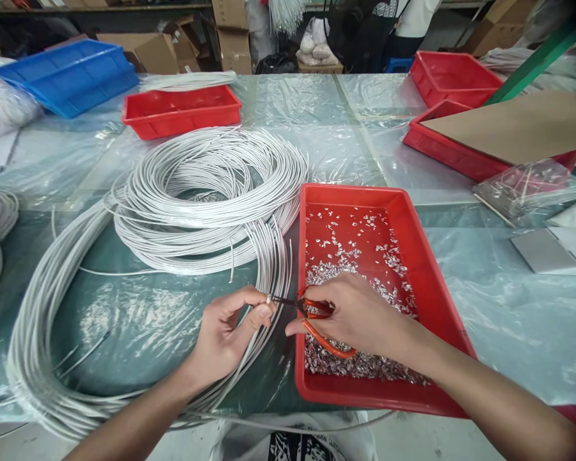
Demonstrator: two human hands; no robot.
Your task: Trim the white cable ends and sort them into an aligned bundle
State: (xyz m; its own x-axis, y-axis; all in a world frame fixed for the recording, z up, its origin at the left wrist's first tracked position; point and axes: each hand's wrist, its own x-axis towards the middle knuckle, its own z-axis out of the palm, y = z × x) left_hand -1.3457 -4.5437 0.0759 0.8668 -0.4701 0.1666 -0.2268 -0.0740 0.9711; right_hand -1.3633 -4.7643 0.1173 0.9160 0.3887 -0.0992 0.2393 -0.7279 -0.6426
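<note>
Between the thumb and forefinger of my left hand (233,330) is the end of a white cable (269,299). My right hand (348,310) is closed around orange-handled scissors (329,346), whose dark, narrow blades reach the cable end at my left fingertips. I cannot make out whether the blades are fully closed. Below my right hand stands a red tray (434,282) with many small shiny silvery bits (365,365) in it. Bundled white cables (52,314) curve beneath and around my left hand, and a large coil of white cable (206,218) lies just beyond it.
A red bin (182,115) and a tilted blue bin (67,73) stand at the back left. At the right, cardboard (523,125) lies over a red bin (441,150), near a green bar (537,64). Plastic sheeting covers the table (484,333). A person (415,22) is beyond it.
</note>
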